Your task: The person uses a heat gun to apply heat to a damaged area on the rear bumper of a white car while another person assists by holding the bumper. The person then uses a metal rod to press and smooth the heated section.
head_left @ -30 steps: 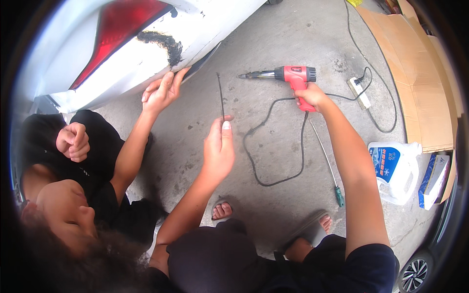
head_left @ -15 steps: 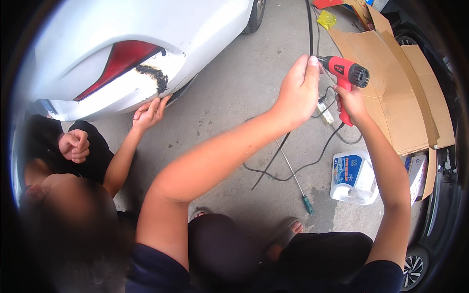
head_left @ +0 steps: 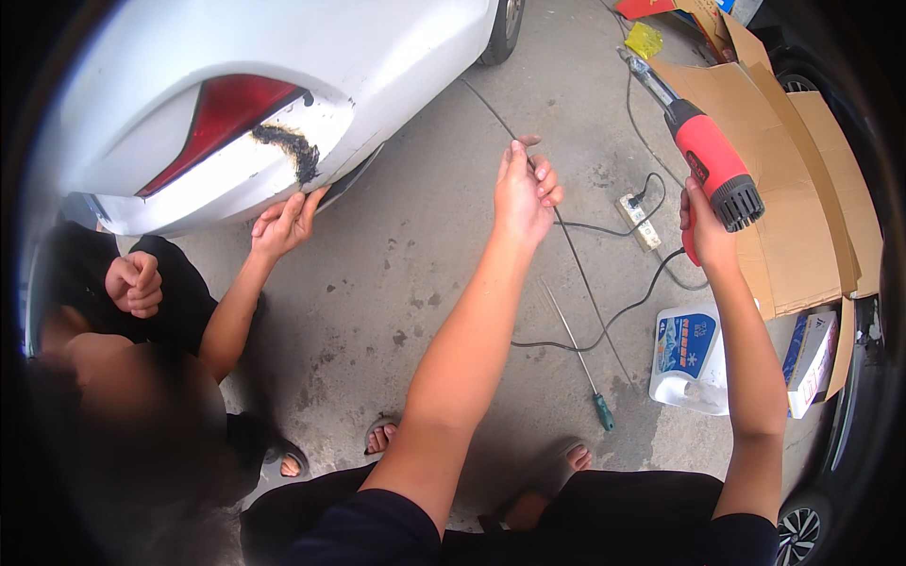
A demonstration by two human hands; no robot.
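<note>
While the white car point(head_left: 377, 57) fills the upper left, a rough black patch point(head_left: 294, 147) marks its bumper point(head_left: 212, 200) just beside the red tail light point(head_left: 247, 99). Low at my left is a co-worker in black point(head_left: 184, 278), one hand point(head_left: 280, 227) up at the bumper's lower edge and the other hand point(head_left: 135, 282) loosely curled. Opened-out brown cardboard point(head_left: 783, 189) spreads over the concrete floor point(head_left: 415, 179) on my right, and near its lower end is a white jug point(head_left: 687, 354), partly hidden by my forearm. My right grip point(head_left: 710, 229) is closed around the handle of a red and black heat gun point(head_left: 713, 156), its metal nozzle point(head_left: 653, 81) pointing up and left. With my left grip point(head_left: 528, 193) I have my fingers curled around a thin dark rod point(head_left: 578, 260), which slants from near the car down toward the jug. On the floor lie a screwdriver point(head_left: 604, 412) with a green handle and a white power strip point(head_left: 642, 227) holding a dark plug point(head_left: 634, 202).
</note>
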